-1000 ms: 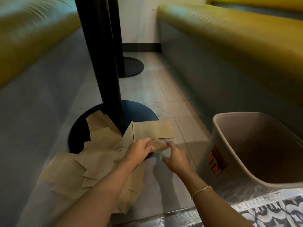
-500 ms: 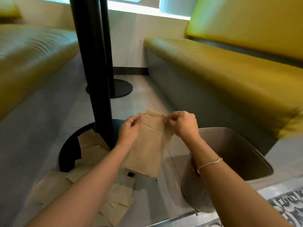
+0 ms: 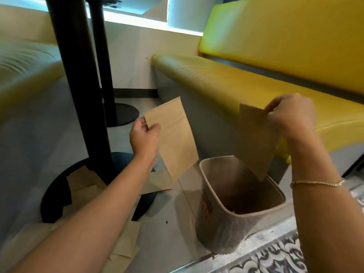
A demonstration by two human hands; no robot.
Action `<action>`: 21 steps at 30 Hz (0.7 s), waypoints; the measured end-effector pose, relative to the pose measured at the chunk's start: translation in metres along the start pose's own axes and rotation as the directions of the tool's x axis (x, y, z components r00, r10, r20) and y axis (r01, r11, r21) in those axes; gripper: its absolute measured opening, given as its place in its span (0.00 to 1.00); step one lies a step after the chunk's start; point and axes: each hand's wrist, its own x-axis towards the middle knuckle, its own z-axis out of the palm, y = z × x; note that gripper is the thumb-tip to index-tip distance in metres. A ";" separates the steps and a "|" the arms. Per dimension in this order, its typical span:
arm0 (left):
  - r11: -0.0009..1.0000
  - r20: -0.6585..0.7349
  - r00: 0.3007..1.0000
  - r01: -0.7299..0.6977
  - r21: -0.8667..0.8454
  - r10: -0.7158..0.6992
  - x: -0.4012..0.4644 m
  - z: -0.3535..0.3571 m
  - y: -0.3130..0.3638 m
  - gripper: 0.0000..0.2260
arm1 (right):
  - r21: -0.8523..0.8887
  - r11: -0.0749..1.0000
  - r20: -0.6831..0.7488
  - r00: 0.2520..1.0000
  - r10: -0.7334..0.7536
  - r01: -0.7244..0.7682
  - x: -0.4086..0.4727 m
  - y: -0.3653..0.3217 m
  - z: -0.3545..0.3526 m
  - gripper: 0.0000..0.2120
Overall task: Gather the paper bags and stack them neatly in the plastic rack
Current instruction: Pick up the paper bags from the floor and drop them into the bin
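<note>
My left hand (image 3: 144, 137) pinches the upper left corner of a flat brown paper bag (image 3: 173, 138), held up over the floor. My right hand (image 3: 291, 115) pinches the top edge of a second brown bag (image 3: 255, 140), which hangs with its lower corner over the open mouth of the beige plastic rack (image 3: 208, 194). Several more paper bags (image 3: 84, 182) lie scattered on the floor around the black table base, partly hidden by my left forearm.
A black table pole (image 3: 78, 79) rises from a round base (image 3: 53, 192) at left, with a second pole (image 3: 104, 62) behind it. Yellow bench seats (image 3: 246, 81) line both sides. A patterned mat (image 3: 275, 259) lies at the bottom right.
The bags held together between both hands have been pulled apart: my left hand keeps one, my right hand has carried the other rightwards over the rack. The view has tilted upward.
</note>
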 end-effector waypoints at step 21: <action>0.919 0.494 0.833 0.046 0.391 -0.252 -0.036 0.041 -0.029 0.15 | 0.291 0.949 0.231 0.953 -0.195 0.124 -0.010 0.017 0.039 0.10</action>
